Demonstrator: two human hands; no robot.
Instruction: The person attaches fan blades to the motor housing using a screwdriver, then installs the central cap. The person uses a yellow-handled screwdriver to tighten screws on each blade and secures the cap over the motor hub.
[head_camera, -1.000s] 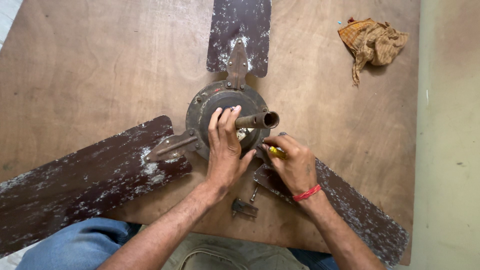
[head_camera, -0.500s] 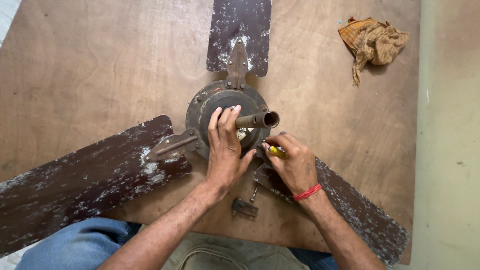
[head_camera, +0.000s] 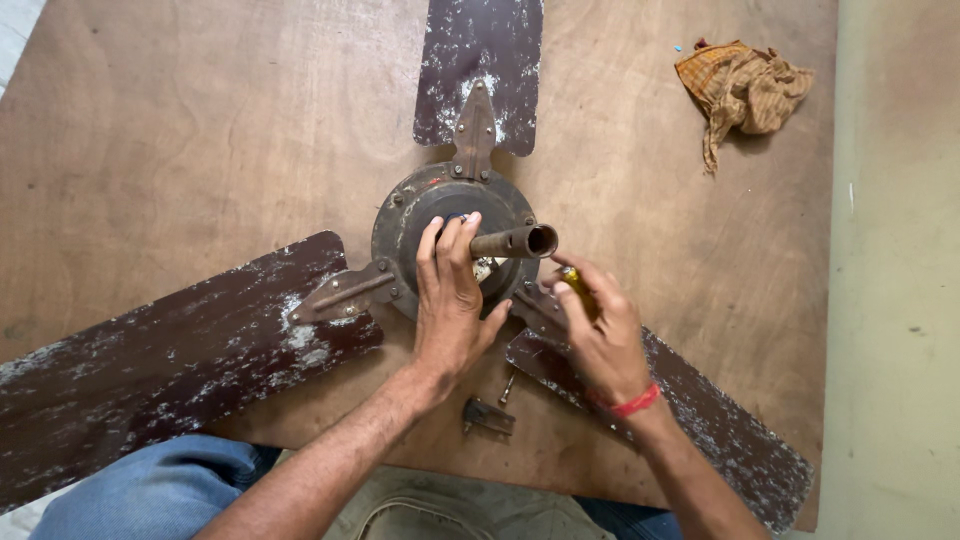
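Hands first, in the one head view I have. My left hand (head_camera: 448, 300) lies flat and spread on the fan hub (head_camera: 452, 238), its fingertips touching the base of the rusty pipe (head_camera: 512, 241) that sticks out of the hub toward the right. It grips nothing; it only presses down on the hub.

My right hand (head_camera: 600, 335) is closed around a small tool with a yellow handle (head_camera: 574, 283), probably a screwdriver, though the tip is hidden by the fingers. That hand sits just right of the hub, over the bracket (head_camera: 535, 312) that joins the lower right blade (head_camera: 680, 415) to the hub. The handle's long axis runs up and to the left, slanting in at the hub rim. The right hand is the nearer one to that bracket; the left is on the hub itself, just beside it.

Around them: an upper blade (head_camera: 480, 60), a lower left blade (head_camera: 160, 360), a small metal clip (head_camera: 488, 416) and a loose screw (head_camera: 508, 386) on the wooden tabletop (head_camera: 200, 130) below the wrists, and a crumpled cloth (head_camera: 742, 88) well apart at upper right.
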